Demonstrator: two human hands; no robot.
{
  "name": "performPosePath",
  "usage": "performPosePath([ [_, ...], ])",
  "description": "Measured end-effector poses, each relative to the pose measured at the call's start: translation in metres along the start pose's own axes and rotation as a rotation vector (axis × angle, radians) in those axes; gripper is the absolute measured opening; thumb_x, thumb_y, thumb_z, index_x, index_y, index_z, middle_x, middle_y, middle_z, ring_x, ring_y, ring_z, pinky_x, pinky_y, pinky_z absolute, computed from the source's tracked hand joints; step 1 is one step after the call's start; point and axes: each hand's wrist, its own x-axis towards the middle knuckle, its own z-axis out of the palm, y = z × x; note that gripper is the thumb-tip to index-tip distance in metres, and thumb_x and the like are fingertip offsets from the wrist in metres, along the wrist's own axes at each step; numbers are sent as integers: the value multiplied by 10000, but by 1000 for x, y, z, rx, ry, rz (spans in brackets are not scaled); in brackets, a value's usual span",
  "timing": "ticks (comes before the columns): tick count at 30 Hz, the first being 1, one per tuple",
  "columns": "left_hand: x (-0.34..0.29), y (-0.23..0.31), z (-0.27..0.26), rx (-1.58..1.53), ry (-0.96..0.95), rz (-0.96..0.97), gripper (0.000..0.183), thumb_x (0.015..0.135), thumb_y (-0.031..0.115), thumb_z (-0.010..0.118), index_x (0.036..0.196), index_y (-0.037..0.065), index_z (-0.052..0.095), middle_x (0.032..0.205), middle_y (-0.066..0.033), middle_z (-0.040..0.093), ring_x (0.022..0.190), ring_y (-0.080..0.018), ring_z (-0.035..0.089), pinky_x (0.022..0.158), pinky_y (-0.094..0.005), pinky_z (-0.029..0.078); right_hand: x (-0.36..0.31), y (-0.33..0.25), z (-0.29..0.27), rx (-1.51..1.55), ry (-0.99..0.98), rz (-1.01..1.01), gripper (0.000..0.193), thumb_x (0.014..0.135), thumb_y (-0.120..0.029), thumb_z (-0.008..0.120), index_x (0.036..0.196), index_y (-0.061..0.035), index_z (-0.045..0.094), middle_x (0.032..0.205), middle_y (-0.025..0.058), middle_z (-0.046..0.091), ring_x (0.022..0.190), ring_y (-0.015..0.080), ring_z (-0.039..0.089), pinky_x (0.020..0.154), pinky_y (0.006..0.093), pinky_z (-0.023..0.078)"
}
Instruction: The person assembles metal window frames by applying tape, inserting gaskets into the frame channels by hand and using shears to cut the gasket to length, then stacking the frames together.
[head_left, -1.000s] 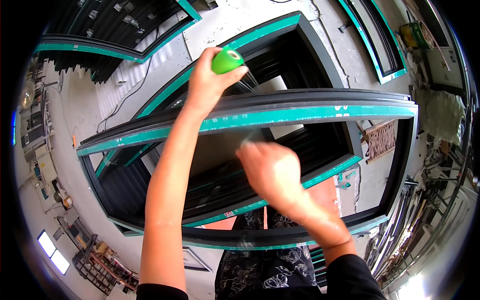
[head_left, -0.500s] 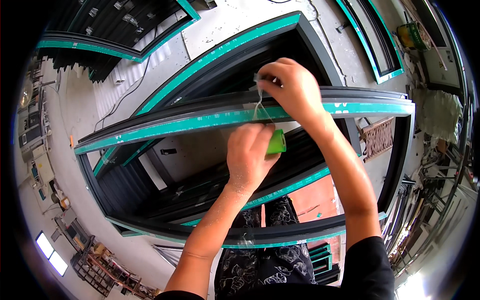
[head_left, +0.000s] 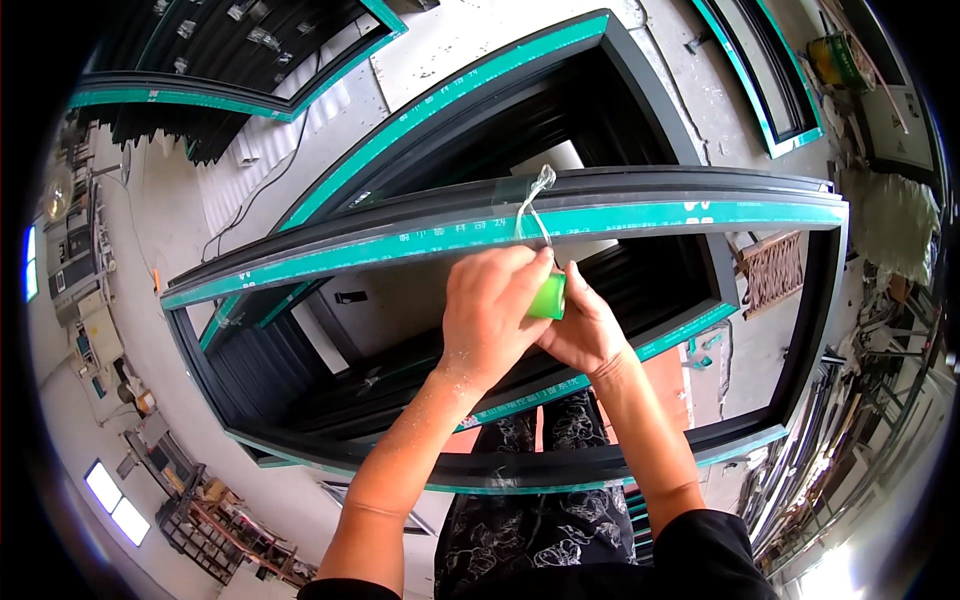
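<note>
Below the top bar of a dark window frame (head_left: 380, 245) faced with green film, my two hands meet at a small bright green tape roll (head_left: 547, 298). My left hand (head_left: 490, 305) is closed around its left side. My right hand (head_left: 585, 325) grips it from the right, thumb up beside it, with some fingers hidden behind. A clear, twisted tape strip (head_left: 533, 208) is looped over the bar, its crumpled end standing above the top edge. The strip's lower part runs down to my hands, where its end is hidden.
Another green-faced frame (head_left: 450, 90) lies behind the bar. More frames (head_left: 340, 75) are at the upper left, and one frame (head_left: 765, 80) is at the upper right. Long metal profiles (head_left: 800, 440) are piled on the right, and shelving (head_left: 215, 525) stands at the lower left.
My right hand has come down from above the bar to the tape roll, leaving the crumpled strip end on the bar. My left hand stays at the roll.
</note>
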Motion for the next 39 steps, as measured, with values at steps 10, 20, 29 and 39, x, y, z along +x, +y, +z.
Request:
performPosePath([
  [10,114,-65,-15,-400,-137,-187,206,908,101,603,1091,14,640,1001,-87,616,907,-151,625,823,-275,501,108,-15,-68,121,307,-131,286,1017,-308,477,1139,-62,558,1104,86,610,997,183,603,831,332,562],
  [20,145,-97,23,137,-361,-146,561,734,186,764,1243,102,543,1141,-124,594,1063,-276,606,897,-402,499,167,-69,-4,-238,-43,-93,588,939,-623,446,1025,-65,612,826,43,660,737,112,634,608,256,514],
  [29,79,-18,-38,-280,36,44,473,698,85,804,1104,48,565,1038,-101,633,957,-238,628,877,-332,489,40,-2,-45,-63,247,-20,297,981,-329,501,1085,-64,587,1055,76,652,929,197,644,827,340,543],
  [39,30,-7,-64,-125,-352,196,423,754,142,742,1155,46,645,1078,-99,632,997,-274,615,886,-382,489,-10,30,-5,171,206,2,506,912,-457,614,1235,-75,539,1229,98,584,1121,234,584,936,390,525],
])
